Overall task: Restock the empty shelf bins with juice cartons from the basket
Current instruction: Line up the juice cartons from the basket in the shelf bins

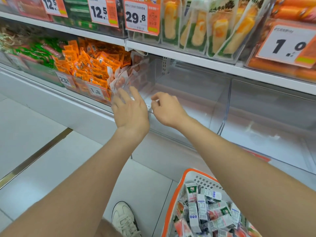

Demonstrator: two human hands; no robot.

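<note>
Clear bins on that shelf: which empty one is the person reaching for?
The middle empty bin, next to the packet-filled bins: the right hand pinches its front left corner. The other empty bin sits farther right, untouched.

The clear plastic shelf bin (188, 100) is standing open at the front, a white shelf edge (188, 58) overhanging it (pink-and-white snack packets (119, 77) are crowding its left wall).

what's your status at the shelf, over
Left hand open over front rim of empty bin; right hand fingers curled there, grip unclear. Juice cartons in the basket, none in hand. Loose snack packs crowd the bin's left side.
</note>
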